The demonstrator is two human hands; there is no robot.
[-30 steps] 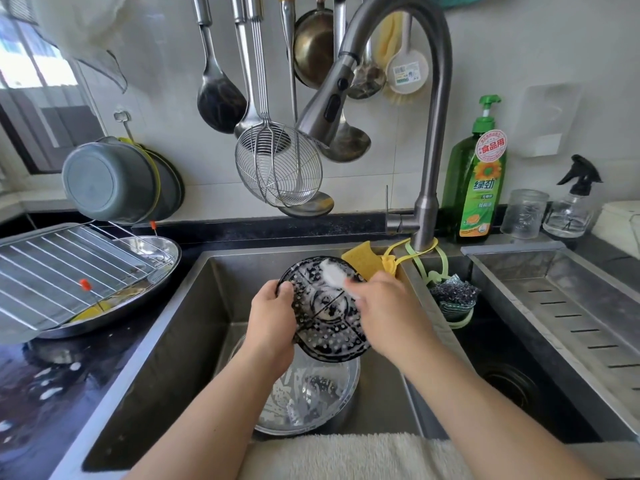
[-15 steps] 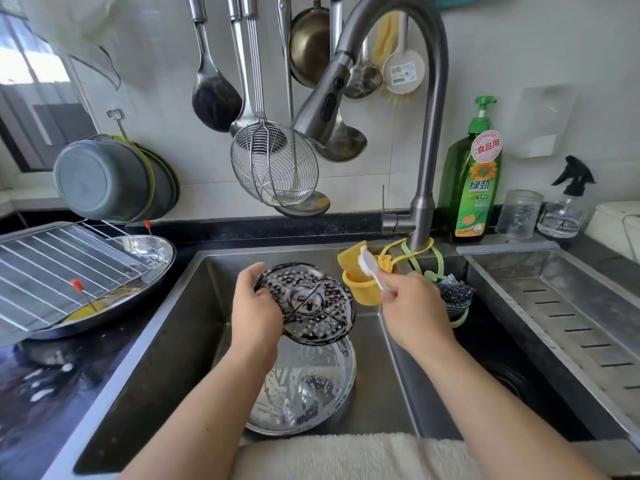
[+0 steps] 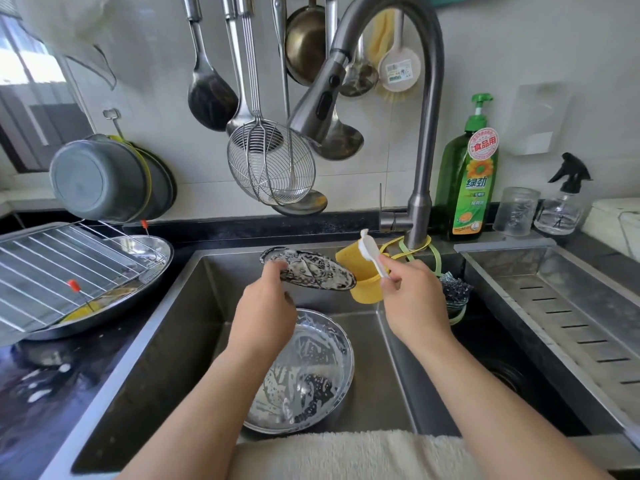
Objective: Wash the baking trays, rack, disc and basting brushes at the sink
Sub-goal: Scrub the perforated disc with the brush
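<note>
The disc (image 3: pixel 310 271), coated in suds, now lies tilted nearly flat over the back of the sink (image 3: pixel 145 341); a second ago it stood upright facing the person while the brush scrubbed its face. The left hand (image 3: pixel 265 315) keeps its grip on the disc's near edge, fingers curled round the rim. The right hand (image 3: pixel 414 306) has lifted the white brush (image 3: pixel 370 251) clear of the disc, pinching its handle with the head raised just beside the yellow holder (image 3: pixel 363 285). Scrubbing of this face looks finished, so a flip or rinse likely follows. Below, a soapy round tray (image 3: pixel 304 372) sits in the basin. On the desk to the left, the rack (image 3: pixel 52 268) rests over another tray (image 3: pixel 152 251), unwashed.
</note>
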